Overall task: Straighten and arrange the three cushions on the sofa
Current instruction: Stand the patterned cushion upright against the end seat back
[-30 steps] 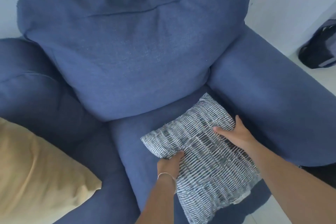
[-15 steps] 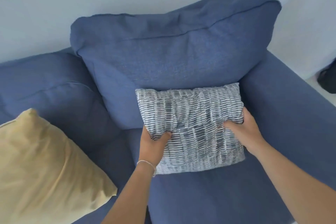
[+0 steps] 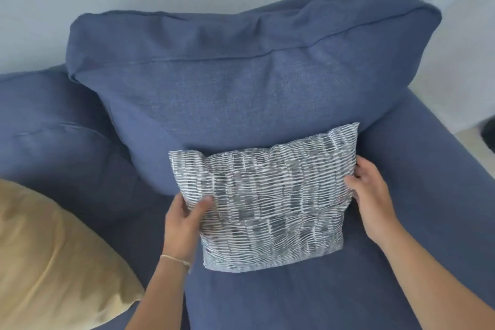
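At the left edge of the sofa (image 3: 428, 196) seat a tan cushion (image 3: 53, 262) is seen, lying well apart from the hands and partly cut off by the frame. A second blue back cushion (image 3: 53, 147) stands behind it. Further right, the patterned cushion (image 3: 267, 201) is propped on the seat against the large blue back cushion (image 3: 241, 83), close to the right armrest. Its long axis runs left to right, and its top edge is tilted, the right corner riding higher than the left.

The left hand (image 3: 184, 220) is closed on the cushion's left edge, thumb on the front face and fingers hidden behind. The right hand (image 3: 368, 196) is set against the right edge, with the fingers curled on the fabric; a light hold is suggested, though how firmly it is pinched cannot be told.

The cushion lies directly between the two hands, so neither is nearer. It is judged that the coming adjustment turns on that tilt: the right side would need to be lowered, or the left raised, until the top edge sits level. A third loose cushion is not in view.
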Action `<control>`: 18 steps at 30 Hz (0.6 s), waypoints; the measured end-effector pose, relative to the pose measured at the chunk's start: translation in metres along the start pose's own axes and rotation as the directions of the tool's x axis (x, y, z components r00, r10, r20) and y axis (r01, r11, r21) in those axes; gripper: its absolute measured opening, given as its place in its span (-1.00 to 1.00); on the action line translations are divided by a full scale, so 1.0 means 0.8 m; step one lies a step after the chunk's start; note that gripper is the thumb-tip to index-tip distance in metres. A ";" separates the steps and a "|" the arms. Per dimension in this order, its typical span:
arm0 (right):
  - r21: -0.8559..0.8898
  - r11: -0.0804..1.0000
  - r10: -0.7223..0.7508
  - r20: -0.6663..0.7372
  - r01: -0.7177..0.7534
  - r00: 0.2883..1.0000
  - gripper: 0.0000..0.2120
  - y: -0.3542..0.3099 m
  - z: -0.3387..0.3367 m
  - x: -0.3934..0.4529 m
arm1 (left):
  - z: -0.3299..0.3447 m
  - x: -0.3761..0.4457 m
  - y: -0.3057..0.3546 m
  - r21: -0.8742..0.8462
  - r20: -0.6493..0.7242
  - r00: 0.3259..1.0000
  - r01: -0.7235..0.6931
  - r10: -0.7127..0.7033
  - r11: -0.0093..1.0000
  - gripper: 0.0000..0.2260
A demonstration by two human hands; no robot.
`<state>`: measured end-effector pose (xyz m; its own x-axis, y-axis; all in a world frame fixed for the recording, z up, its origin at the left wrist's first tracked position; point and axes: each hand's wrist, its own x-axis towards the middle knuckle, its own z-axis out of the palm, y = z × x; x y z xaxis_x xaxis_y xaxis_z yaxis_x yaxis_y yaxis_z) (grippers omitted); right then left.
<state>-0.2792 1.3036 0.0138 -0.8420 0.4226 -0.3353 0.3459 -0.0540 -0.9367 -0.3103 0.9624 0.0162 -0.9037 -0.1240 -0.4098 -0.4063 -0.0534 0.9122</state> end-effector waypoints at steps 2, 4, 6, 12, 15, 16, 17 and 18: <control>0.029 0.999 -0.030 0.015 0.030 0.999 -0.69 -0.022 0.003 0.018 | 0.005 0.016 0.023 -0.020 -0.045 0.998 -0.054 0.053 0.998 -0.54; -0.066 0.993 -0.097 0.007 0.097 0.995 -0.85 -0.043 0.013 0.034 | 0.014 0.031 0.044 0.017 -0.105 0.987 -0.120 0.121 0.993 -0.72; -0.136 0.974 -0.185 -0.024 0.180 0.983 -0.85 -0.059 0.024 0.047 | 0.022 0.042 0.058 0.055 -0.147 0.971 -0.180 0.186 0.982 -0.79; -0.125 0.964 -0.246 -0.092 0.234 0.965 -0.79 -0.070 0.027 0.079 | 0.008 0.076 0.058 -0.140 -0.217 0.967 -0.168 0.135 0.976 -0.73; -0.113 0.958 -0.277 -0.122 0.264 0.953 -0.77 -0.077 0.032 0.087 | 0.013 0.083 0.071 -0.193 -0.188 0.973 -0.170 0.134 0.966 -0.72; -0.097 0.956 -0.290 -0.142 0.278 0.946 -0.77 -0.079 0.034 0.087 | 0.014 0.084 0.074 -0.222 -0.168 0.978 -0.160 0.124 0.962 -0.72; -0.070 0.956 -0.293 -0.164 0.285 0.942 -0.76 -0.078 0.034 0.087 | 0.013 0.084 0.075 -0.259 -0.148 0.981 -0.157 0.122 0.953 -0.72; -0.038 0.958 -0.286 -0.182 0.284 0.941 -0.76 -0.077 0.032 0.086 | 0.011 0.085 0.074 -0.303 -0.128 0.984 -0.157 0.123 0.940 -0.73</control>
<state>-0.3692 1.3126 0.0455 -0.8159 0.5774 -0.0294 0.1081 0.1023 -0.9889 -0.3966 0.9592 0.0425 -0.9220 -0.2557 -0.2908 -0.1993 -0.3305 0.9225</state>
